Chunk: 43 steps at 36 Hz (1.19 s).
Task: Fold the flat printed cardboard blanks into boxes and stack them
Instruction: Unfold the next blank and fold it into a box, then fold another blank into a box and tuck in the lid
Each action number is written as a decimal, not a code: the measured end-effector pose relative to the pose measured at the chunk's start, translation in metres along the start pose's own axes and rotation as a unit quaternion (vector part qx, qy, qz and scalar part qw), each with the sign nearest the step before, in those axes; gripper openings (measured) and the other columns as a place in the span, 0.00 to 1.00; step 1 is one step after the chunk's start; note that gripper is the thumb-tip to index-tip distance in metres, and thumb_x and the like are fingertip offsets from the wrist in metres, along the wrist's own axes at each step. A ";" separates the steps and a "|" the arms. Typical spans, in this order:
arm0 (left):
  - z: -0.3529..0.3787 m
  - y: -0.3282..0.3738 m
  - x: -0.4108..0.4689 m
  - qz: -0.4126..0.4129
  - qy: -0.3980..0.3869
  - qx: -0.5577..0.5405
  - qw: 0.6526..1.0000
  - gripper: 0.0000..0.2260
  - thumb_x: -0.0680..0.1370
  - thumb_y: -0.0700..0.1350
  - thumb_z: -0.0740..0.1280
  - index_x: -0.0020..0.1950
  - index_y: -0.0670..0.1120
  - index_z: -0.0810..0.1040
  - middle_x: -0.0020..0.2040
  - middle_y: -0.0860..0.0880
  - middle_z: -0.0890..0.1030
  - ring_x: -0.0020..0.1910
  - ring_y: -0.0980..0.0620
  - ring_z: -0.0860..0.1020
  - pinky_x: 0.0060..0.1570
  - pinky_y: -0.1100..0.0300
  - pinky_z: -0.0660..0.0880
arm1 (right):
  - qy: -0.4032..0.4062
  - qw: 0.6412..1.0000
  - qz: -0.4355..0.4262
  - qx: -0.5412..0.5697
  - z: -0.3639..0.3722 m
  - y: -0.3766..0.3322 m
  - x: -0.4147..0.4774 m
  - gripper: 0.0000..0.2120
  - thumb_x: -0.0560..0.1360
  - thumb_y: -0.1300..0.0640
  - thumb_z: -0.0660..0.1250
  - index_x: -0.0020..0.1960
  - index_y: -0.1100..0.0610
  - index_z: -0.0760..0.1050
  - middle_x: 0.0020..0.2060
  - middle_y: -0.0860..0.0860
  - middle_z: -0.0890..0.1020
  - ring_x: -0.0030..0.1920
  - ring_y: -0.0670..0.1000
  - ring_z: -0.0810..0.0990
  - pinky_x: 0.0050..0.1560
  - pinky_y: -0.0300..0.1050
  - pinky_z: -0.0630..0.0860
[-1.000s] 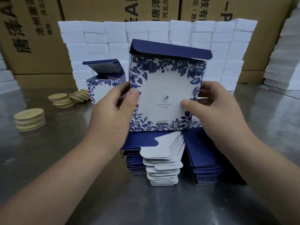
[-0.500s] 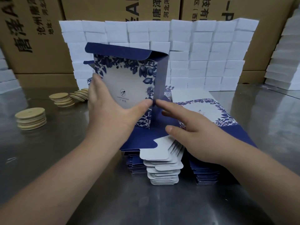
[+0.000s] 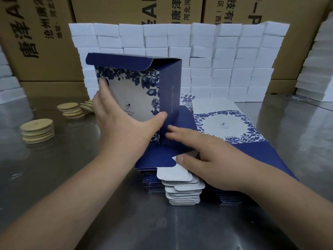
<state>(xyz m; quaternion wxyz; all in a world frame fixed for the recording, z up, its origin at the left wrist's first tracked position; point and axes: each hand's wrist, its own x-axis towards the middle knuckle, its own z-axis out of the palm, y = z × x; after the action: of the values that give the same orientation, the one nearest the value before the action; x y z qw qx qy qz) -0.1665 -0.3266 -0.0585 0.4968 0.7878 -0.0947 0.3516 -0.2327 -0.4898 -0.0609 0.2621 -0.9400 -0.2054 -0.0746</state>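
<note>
A blue-and-white floral box [image 3: 133,98] stands upright on the stack of flat blanks [image 3: 182,193], its dark blue top lid flap open. My left hand [image 3: 122,127] spans its front face, fingers at the left edge and thumb at the lower right corner, gripping it. My right hand [image 3: 212,159] lies with straight fingers on the box's dark blue bottom flap [image 3: 182,121], thumb on a white tab. The top flat blank [image 3: 225,121] shows its printed face to the right.
Piles of round wooden discs [image 3: 37,130] lie on the steel table [image 3: 54,168] at left. A wall of white foam blocks [image 3: 225,51] stands behind, with brown cartons [image 3: 45,42] beyond. More white blocks rise at the far right.
The box moved left and turned, so its blue side panel now faces right. My right hand left the box's side and dropped onto the bottom flap. A folded box behind is now hidden.
</note>
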 end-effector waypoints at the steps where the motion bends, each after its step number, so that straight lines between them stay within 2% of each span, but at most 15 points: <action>1: -0.001 -0.003 0.003 0.000 0.010 0.001 1.000 0.55 0.58 0.61 0.71 0.76 0.53 0.43 0.75 0.49 0.52 0.73 0.50 0.55 0.62 0.60 0.54 | 0.000 1.000 0.000 -0.011 0.000 0.000 0.000 0.23 0.77 0.50 0.61 0.72 0.40 0.63 0.65 0.27 0.60 0.58 0.30 0.66 0.62 0.25 0.59; 3: -0.003 -0.010 0.011 -0.006 0.035 0.001 0.999 0.54 0.60 0.59 0.73 0.76 0.53 0.43 0.75 0.47 0.52 0.73 0.49 0.56 0.62 0.59 0.54 | 0.001 1.000 -0.001 -0.030 0.000 -0.001 -0.001 0.23 0.76 0.46 0.59 0.71 0.41 0.65 0.64 0.30 0.65 0.61 0.30 0.61 0.57 0.18 0.53; 6: -0.011 -0.021 0.025 -0.020 0.080 0.004 0.997 0.52 0.63 0.58 0.75 0.76 0.53 0.44 0.75 0.45 0.52 0.73 0.47 0.56 0.60 0.58 0.54 | -0.010 0.999 -0.004 -0.038 0.000 0.001 0.000 0.25 0.74 0.41 0.57 0.70 0.42 0.66 0.69 0.34 0.66 0.62 0.26 0.56 0.55 0.15 0.48; 8: -0.017 -0.029 0.035 -0.030 0.118 0.003 0.993 0.52 0.64 0.59 0.75 0.77 0.52 0.44 0.75 0.44 0.52 0.72 0.46 0.57 0.59 0.58 0.53 | -0.016 0.999 -0.008 -0.038 0.000 0.002 0.000 0.25 0.74 0.41 0.56 0.70 0.42 0.66 0.70 0.35 0.65 0.61 0.25 0.53 0.54 0.15 0.46; 13: -0.023 -0.046 0.047 -0.062 0.171 0.016 0.983 0.52 0.63 0.61 0.73 0.77 0.47 0.45 0.75 0.42 0.51 0.73 0.45 0.55 0.61 0.62 0.50 | -0.014 0.999 -0.015 -0.050 0.001 0.003 0.001 0.23 0.76 0.43 0.59 0.71 0.43 0.66 0.71 0.35 0.64 0.66 0.31 0.52 0.54 0.15 0.45; 18: -0.017 -0.060 0.046 -0.098 0.132 0.072 0.984 0.52 0.64 0.61 0.74 0.77 0.49 0.45 0.75 0.42 0.50 0.73 0.42 0.55 0.69 0.48 0.55 | -0.016 0.999 -0.021 -0.047 0.001 0.003 0.001 0.23 0.76 0.43 0.59 0.71 0.43 0.66 0.71 0.35 0.64 0.60 0.24 0.52 0.54 0.14 0.45; 21: -0.010 -0.064 0.042 -0.103 0.109 0.086 0.985 0.51 0.64 0.60 0.74 0.76 0.49 0.46 0.76 0.42 0.50 0.73 0.40 0.55 0.69 0.48 0.56 | -0.013 0.999 -0.021 -0.046 0.001 0.004 0.001 0.24 0.76 0.43 0.59 0.71 0.43 0.66 0.71 0.35 0.64 0.60 0.24 0.52 0.54 0.14 0.45; 25: -0.003 -0.075 0.039 -0.115 0.087 0.092 0.985 0.50 0.65 0.59 0.75 0.76 0.50 0.46 0.76 0.42 0.49 0.73 0.40 0.52 0.69 0.48 0.55 | -0.009 0.998 -0.024 -0.050 0.001 0.003 0.002 0.23 0.76 0.43 0.59 0.71 0.43 0.66 0.71 0.35 0.64 0.66 0.31 0.51 0.54 0.15 0.45; 35: 0.014 -0.104 0.038 -0.158 0.040 0.092 0.982 0.51 0.65 0.57 0.76 0.76 0.52 0.45 0.76 0.43 0.46 0.74 0.39 0.51 0.70 0.46 0.56 | -0.008 0.998 -0.035 -0.054 0.002 0.002 0.001 0.23 0.77 0.44 0.59 0.71 0.45 0.66 0.71 0.37 0.64 0.66 0.32 0.49 0.54 0.15 0.43; 43: 0.022 -0.114 0.047 -0.154 0.035 0.129 0.979 0.52 0.64 0.61 0.75 0.76 0.51 0.45 0.76 0.42 0.48 0.73 0.38 0.53 0.70 0.45 0.58 | -0.003 0.998 -0.037 -0.056 0.002 0.000 0.000 0.23 0.77 0.44 0.58 0.71 0.45 0.66 0.71 0.38 0.65 0.66 0.32 0.50 0.53 0.14 0.42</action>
<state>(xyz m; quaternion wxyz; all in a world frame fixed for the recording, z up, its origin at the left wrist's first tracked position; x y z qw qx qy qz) -0.0655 -0.2801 -0.1155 0.4419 0.8378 0.0917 0.3072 -0.2320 -0.4889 -0.0626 0.2052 -0.9452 -0.2364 -0.0928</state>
